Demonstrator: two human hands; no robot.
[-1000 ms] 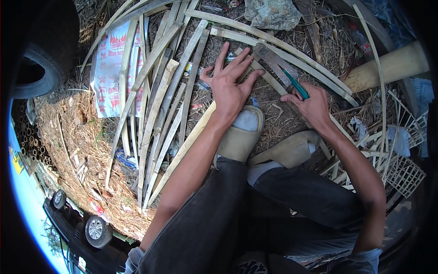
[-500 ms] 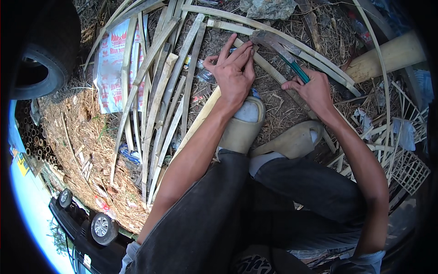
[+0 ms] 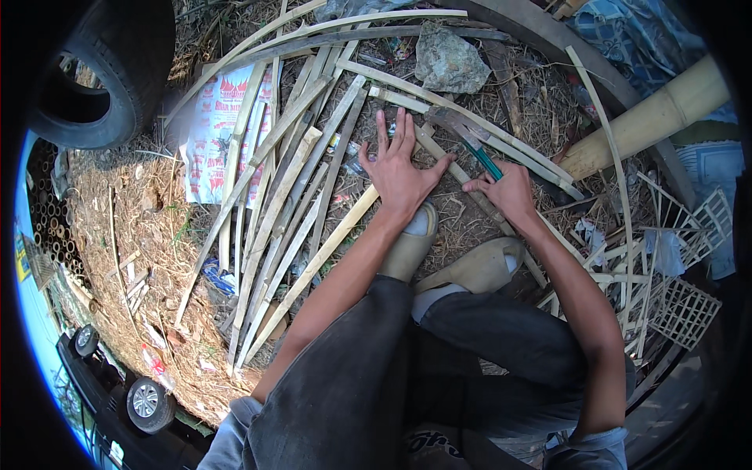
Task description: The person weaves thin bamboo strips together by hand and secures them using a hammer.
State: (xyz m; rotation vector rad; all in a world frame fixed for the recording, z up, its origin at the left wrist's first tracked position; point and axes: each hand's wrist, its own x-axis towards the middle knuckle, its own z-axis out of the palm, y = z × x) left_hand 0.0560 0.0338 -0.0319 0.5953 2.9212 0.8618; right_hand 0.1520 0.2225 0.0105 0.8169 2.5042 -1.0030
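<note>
My left hand (image 3: 406, 176) is palm down over the ground with fingers spread and thumb stretched to the right; nothing is in its grasp. In my right hand (image 3: 511, 194) is a claw hammer (image 3: 486, 159) with a green handle, its dark head lying beyond my left thumb. Below the hammer a flat bamboo strip (image 3: 492, 211) runs diagonally past my right hand toward my sandals. Near my left fingertips is a short pale bamboo strip (image 3: 398, 99). A longer yellowish strip (image 3: 337, 243) extends from beside my left wrist down to the left.
Several bamboo strips (image 3: 270, 207) lie heaped on the left, partly over a printed sheet (image 3: 223, 117). A rock (image 3: 450, 59) sits ahead; a thick bamboo pole (image 3: 650, 117) is at right. Tyres (image 3: 106, 102) stand at upper left, a plastic grid (image 3: 685, 313) at lower right.
My left fingers have spread, with the thumb now out to the right. My right hand still grips the hammer. The whole view has shifted, showing more ground ahead.
</note>
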